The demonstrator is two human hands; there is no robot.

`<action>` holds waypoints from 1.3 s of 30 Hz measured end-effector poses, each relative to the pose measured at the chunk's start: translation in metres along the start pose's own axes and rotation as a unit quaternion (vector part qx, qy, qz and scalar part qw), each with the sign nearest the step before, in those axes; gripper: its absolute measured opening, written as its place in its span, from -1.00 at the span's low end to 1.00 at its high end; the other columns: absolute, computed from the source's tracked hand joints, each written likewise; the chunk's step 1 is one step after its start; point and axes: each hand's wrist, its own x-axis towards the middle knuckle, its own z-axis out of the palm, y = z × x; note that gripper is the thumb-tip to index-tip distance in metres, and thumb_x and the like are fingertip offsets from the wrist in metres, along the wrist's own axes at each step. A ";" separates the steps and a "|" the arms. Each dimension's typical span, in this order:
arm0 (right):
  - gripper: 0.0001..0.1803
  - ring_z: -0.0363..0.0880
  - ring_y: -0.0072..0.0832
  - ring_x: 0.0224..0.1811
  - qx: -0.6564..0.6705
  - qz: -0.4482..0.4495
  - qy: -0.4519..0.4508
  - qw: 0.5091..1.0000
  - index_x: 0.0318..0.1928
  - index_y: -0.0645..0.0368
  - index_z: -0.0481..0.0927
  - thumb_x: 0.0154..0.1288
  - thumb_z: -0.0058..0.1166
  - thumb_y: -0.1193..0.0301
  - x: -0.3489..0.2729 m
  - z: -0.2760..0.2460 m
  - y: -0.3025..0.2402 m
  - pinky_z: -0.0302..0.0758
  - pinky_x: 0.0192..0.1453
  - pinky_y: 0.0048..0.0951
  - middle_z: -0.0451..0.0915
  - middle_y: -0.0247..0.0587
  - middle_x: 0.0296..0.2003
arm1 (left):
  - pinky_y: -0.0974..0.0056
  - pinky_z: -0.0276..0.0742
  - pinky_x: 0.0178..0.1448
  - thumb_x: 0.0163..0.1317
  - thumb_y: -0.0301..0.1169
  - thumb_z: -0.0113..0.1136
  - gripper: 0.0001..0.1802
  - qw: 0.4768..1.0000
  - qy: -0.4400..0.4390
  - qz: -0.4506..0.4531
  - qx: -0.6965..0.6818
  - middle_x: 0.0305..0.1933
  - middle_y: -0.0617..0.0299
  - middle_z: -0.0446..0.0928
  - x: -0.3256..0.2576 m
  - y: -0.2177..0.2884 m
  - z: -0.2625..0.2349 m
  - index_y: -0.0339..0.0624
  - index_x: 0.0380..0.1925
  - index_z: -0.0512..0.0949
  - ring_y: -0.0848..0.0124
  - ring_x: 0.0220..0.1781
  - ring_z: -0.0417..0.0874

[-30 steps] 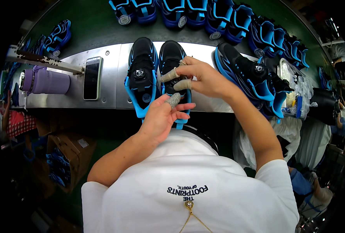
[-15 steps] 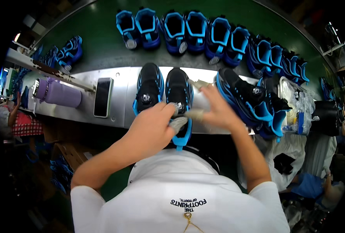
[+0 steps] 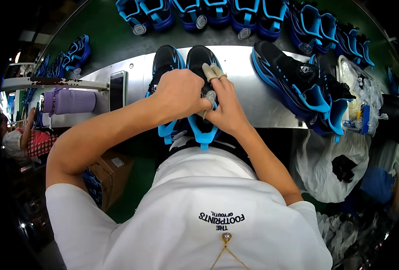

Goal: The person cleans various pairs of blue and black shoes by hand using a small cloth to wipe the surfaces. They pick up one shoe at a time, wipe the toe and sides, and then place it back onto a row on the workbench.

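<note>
Black-and-blue shoe [image 3: 201, 57]: beneath both hands, middle hidden.
Left hand [image 3: 181, 92]: curled; cannot tell whether it pinches anything.
Right hand [image 3: 226, 105]: fingers extended over the shoe; its grip unclear.

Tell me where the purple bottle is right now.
In the head view, the purple bottle is on the left, just left of the phone and below the chipped metal bar.
</note>
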 end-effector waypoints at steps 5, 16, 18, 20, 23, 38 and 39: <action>0.04 0.16 0.10 0.37 0.001 0.012 -0.015 1.000 0.44 0.08 0.18 -0.08 0.41 0.22 -0.001 -0.006 0.001 0.18 0.43 -0.05 0.22 0.15 0.31 | 0.08 0.47 -0.18 -0.07 -0.32 0.33 -0.69 0.985 0.105 0.049 -0.126 -0.38 -0.01 0.51 -0.015 -0.016 0.019 -0.33 -0.40 0.53 0.07 -0.28 0.56; -0.14 0.18 -0.07 0.42 0.154 0.124 -0.094 0.976 0.40 0.22 0.26 0.16 0.31 0.15 0.012 -0.031 -0.011 0.13 0.47 -0.19 0.26 0.20 0.28 | 0.22 0.37 -0.11 0.04 -0.51 0.32 -0.63 0.947 0.132 0.153 -0.248 -0.29 0.21 0.42 -0.027 -0.044 0.026 -0.22 -0.10 0.55 0.26 -0.18 0.38; -0.20 0.08 0.03 0.46 0.159 0.134 -0.095 0.973 0.40 0.20 0.26 0.20 0.23 0.20 0.011 -0.017 -0.010 0.11 0.48 -0.13 0.18 0.27 0.32 | 0.18 0.38 -0.03 -0.03 -0.63 0.22 -0.64 0.946 0.122 0.166 -0.252 -0.26 0.15 0.42 -0.027 -0.045 0.027 -0.27 -0.14 0.53 0.17 -0.14 0.38; -0.23 -0.01 0.12 0.49 0.155 0.141 -0.098 0.973 0.41 0.17 0.25 0.23 0.17 0.23 0.010 -0.010 -0.012 0.09 0.48 -0.08 0.10 0.31 0.35 | 0.14 0.39 -0.01 -0.04 -0.65 0.17 -0.65 0.940 0.130 0.191 -0.252 -0.25 0.15 0.45 -0.023 -0.046 0.027 -0.26 -0.17 0.53 0.14 -0.12 0.41; -0.25 -0.04 0.12 0.50 0.153 0.120 -0.089 0.977 0.40 0.13 0.26 0.23 0.16 0.24 0.007 -0.006 -0.013 0.08 0.49 -0.07 0.10 0.31 0.35 | 0.10 0.41 0.04 -0.06 -0.67 0.13 -0.67 0.934 0.137 0.217 -0.247 -0.22 0.14 0.48 -0.024 -0.047 0.030 -0.25 -0.21 0.53 0.09 -0.07 0.45; -0.79 0.35 -0.27 -0.11 -0.090 -0.049 -0.027 0.994 -0.15 0.02 0.75 0.18 0.23 0.39 0.016 -0.011 -0.050 0.36 0.04 -0.33 0.57 -0.29 -0.26 | 0.48 0.27 -0.24 0.11 -0.46 0.35 -0.57 0.897 0.246 0.035 -0.367 -0.19 0.37 0.41 -0.053 -0.091 0.057 -0.15 0.04 0.58 0.57 -0.34 0.28; -0.78 0.38 -0.27 -0.14 -0.078 -0.032 -0.074 0.994 -0.15 0.02 0.75 0.18 0.24 0.37 0.024 -0.018 -0.048 0.37 0.01 -0.34 0.57 -0.27 -0.29 | 0.47 0.28 -0.22 0.12 -0.48 0.33 -0.56 0.896 0.247 0.043 -0.367 -0.16 0.37 0.42 -0.054 -0.088 0.057 -0.16 0.06 0.57 0.57 -0.33 0.29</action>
